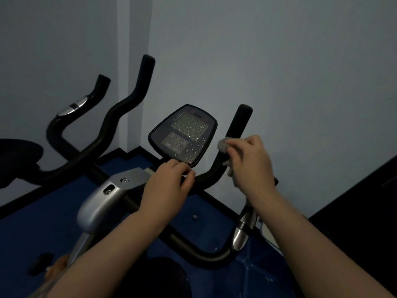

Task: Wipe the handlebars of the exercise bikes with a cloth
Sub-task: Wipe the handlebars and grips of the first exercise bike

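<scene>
We see the right hand point(250, 160) pressing a grey cloth point(223, 145) around the right handlebar point(239, 123) of an exercise bike, just below its black foam tip. The left hand point(169, 183) grips the bar beneath the speckled console point(184, 134). A second bike's handlebars point(126, 100) rise to the left, above blue floor point(53, 211).

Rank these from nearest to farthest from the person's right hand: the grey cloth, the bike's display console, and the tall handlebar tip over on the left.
Seen from the head camera, from the right hand:
1. Grey cloth: under the hand's fingers, pressed on the right handlebar.
2. Display console: just left of the hand, at the bike's centre.
3. Tall handlebar tip: far up and left, near the wall corner.
</scene>
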